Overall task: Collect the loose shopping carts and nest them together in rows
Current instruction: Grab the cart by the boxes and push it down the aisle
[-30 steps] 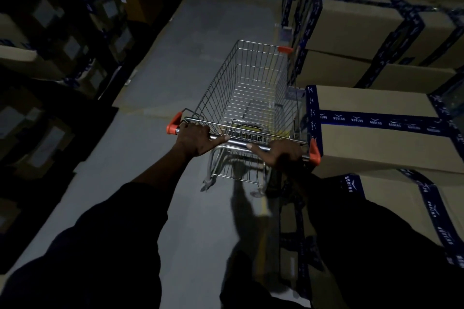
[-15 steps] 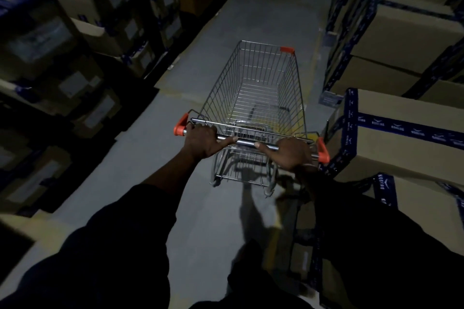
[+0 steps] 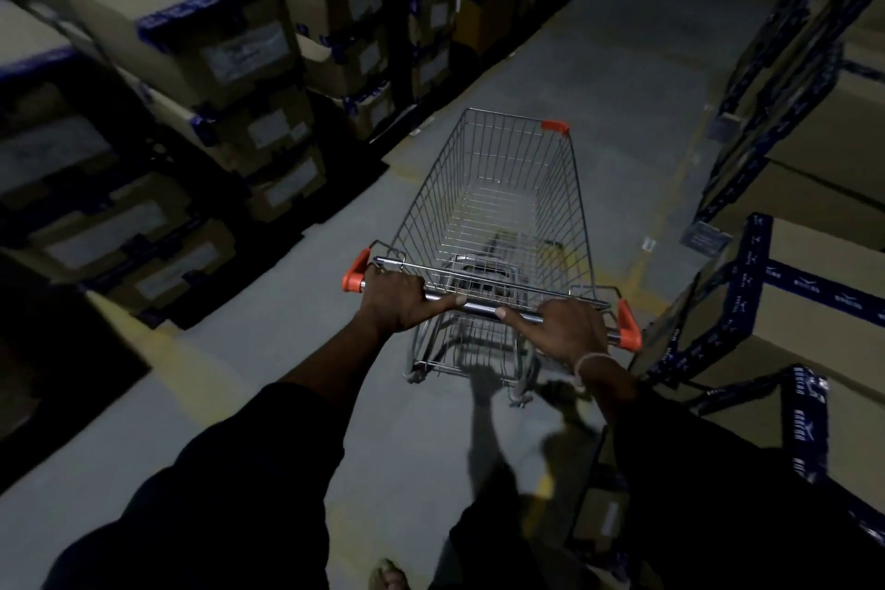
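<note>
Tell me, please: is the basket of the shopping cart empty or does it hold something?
Empty. Through the wire basket of the shopping cart only the grey floor and the cart's lower frame show.

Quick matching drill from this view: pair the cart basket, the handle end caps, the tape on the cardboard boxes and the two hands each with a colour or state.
Things:
1. wire-mesh shopping cart basket
2. plastic handle end caps
3. tape on the cardboard boxes
4. left hand and right hand

States:
A. blue
B. gripping the metal handle bar
C. empty
D. orange

Pairs: 1-C, 2-D, 3-A, 4-B
</note>
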